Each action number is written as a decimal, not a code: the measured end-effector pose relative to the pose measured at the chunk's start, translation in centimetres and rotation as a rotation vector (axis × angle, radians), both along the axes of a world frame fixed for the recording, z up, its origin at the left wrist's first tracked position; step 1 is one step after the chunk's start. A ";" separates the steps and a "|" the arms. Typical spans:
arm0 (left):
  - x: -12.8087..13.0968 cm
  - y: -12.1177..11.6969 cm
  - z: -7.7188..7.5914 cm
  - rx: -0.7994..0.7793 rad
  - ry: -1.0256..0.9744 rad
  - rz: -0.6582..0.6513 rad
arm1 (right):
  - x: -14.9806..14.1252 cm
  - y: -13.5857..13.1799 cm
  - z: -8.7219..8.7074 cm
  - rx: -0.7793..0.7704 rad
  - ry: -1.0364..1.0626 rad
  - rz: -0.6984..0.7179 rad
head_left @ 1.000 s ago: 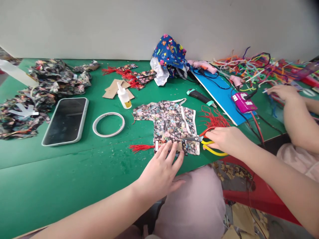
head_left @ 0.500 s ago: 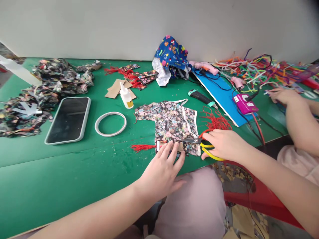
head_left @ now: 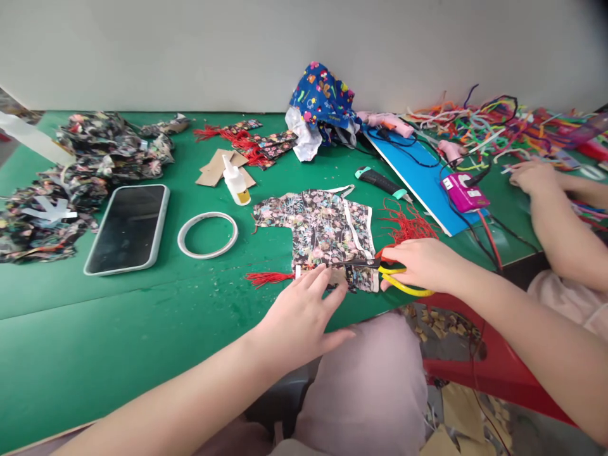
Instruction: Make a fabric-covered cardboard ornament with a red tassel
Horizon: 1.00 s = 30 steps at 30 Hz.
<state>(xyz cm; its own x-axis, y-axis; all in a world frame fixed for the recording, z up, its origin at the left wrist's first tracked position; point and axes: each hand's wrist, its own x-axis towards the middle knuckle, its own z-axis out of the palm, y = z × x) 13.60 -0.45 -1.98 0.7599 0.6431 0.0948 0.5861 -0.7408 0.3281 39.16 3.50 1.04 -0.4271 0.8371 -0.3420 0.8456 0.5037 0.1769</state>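
Note:
A dark floral cloth (head_left: 318,221) lies flat near the front edge of the green table. My left hand (head_left: 306,304) rests with fingers spread on its lower part, over a piece of brown card (head_left: 336,276). From beneath that part a red tassel (head_left: 270,278) sticks out to the left. My right hand (head_left: 418,263) grips scissors with red and yellow handles (head_left: 403,284). Their blades lie along the cloth just above my left fingertips. Red threads (head_left: 408,220) are heaped beyond my right hand.
A phone (head_left: 128,229), a tape roll (head_left: 208,254) and a glue bottle (head_left: 236,181) lie left. Behind are a utility knife (head_left: 381,182), a blue board (head_left: 427,190) and a magenta box (head_left: 465,192). Floral scraps (head_left: 114,152) pile far left. Another person's hand (head_left: 529,177) works at right.
The scissor handles have drawn closer together and the blades have closed along the cloth. My left hand stays on the cloth; the whole view has shifted slightly.

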 end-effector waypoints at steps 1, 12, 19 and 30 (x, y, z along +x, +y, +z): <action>-0.1 0.5 0.5 -0.039 -0.025 -0.007 | 0.0 0.1 0.1 -0.008 -0.003 -0.003; 1.0 10.3 0.0 -0.041 -0.146 -0.035 | 0.3 0.1 0.2 0.021 0.008 0.010; 2.3 10.5 -2.3 -0.008 -0.157 -0.101 | 0.4 0.1 -0.1 0.024 0.005 0.017; 2.2 10.5 -2.0 -0.136 -0.274 -0.117 | -0.4 0.6 -0.3 -0.012 0.019 0.021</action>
